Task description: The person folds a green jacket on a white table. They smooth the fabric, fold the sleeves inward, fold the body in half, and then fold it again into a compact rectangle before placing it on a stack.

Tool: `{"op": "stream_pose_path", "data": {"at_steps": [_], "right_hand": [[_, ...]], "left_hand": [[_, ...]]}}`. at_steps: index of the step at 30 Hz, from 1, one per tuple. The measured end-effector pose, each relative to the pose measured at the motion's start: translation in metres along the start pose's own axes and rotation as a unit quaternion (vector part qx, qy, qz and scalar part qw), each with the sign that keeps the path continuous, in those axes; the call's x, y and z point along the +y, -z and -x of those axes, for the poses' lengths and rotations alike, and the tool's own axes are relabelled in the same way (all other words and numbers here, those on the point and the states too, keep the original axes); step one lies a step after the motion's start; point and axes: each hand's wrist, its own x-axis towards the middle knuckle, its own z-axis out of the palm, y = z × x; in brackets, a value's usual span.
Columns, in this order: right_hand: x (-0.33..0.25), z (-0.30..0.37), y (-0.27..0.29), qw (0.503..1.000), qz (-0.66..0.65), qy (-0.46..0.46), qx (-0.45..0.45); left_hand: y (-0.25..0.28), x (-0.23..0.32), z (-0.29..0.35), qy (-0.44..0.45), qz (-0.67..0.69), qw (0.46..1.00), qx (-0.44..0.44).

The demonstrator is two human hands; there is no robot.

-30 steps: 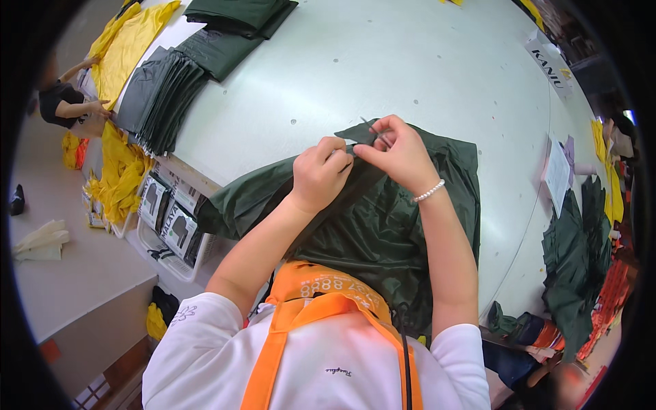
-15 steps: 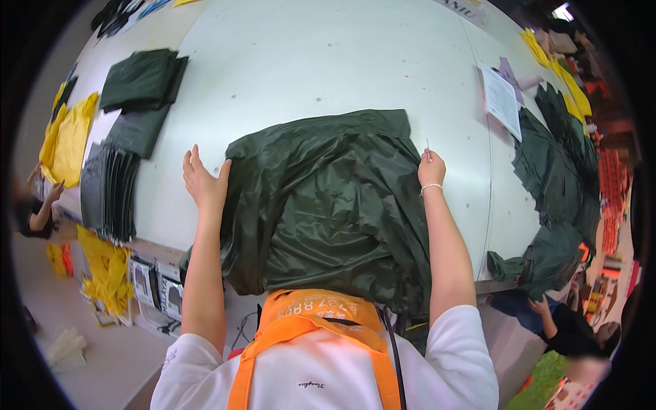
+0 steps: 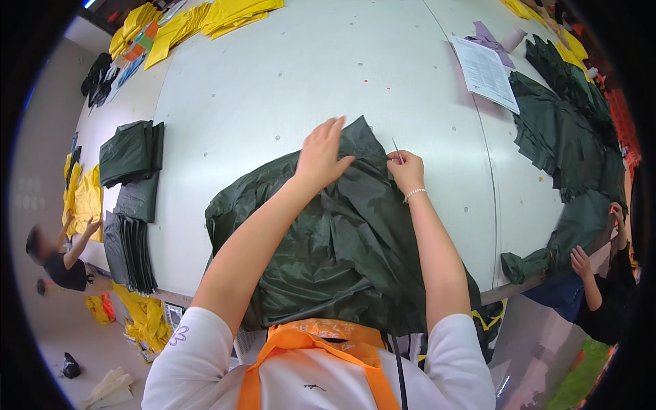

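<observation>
A dark green, glossy piece of thin fabric (image 3: pixel 294 253) lies rumpled in front of me, its near side hanging over the table edge against my body. Its far right corner comes to a point. My left hand (image 3: pixel 321 156) is open over the fabric's far part, fingers stretched and thumb apart; whether it touches is unclear. At the right edge of the corner, my right hand (image 3: pixel 406 169) is closed on a thin pointed metal tool (image 3: pixel 396 148), its tip pointing away from me. Those fingertips are right at the fabric's edge; I cannot tell whether they pinch it too.
Folded dark green stacks (image 3: pixel 130 154) lie on the white table (image 3: pixel 273 102) at left. More green fabric (image 3: pixel 553 137) and a printed sheet (image 3: pixel 484 74) are at right; yellow pieces (image 3: pixel 232 15) lie far back. People work at left (image 3: pixel 65 263) and right (image 3: pixel 594 294).
My left hand has moved right from the fabric's left edge to over its far part. The right hand has shifted slightly left, to the corner. The far right corner now sticks out in a point.
</observation>
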Motion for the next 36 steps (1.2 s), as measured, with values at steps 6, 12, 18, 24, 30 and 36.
{"op": "stream_pose_path", "data": {"at_steps": [6, 12, 18, 24, 30, 36], "right_hand": [[-0.054, 0.038, 0.031, 0.981, -0.03, 0.189, 0.042], [-0.07, 0.071, 0.05, 0.974, -0.143, 0.101, -0.141], [-0.099, 0.074, 0.043, 0.96, -0.156, 0.035, -0.23], [-0.122, 0.085, 0.032, 0.959, -0.125, 0.065, -0.246], [-0.088, 0.07, 0.037, 0.982, -0.085, 0.095, -0.138], [0.13, -0.016, 0.168, 0.94, 0.286, 0.025, 0.186]], "left_hand": [[0.013, 0.022, -0.065, -0.085, 0.016, 0.989, -0.122], [0.032, 0.025, -0.016, -0.142, 0.068, 0.988, 0.005], [0.043, 0.019, 0.026, -0.194, 0.096, 0.971, 0.1], [0.058, 0.02, 0.032, -0.202, 0.101, 0.965, 0.133], [0.059, 0.027, 0.044, -0.11, 0.04, 0.984, 0.134], [0.027, 0.022, 0.156, 0.162, 0.106, 0.979, 0.065]]}}
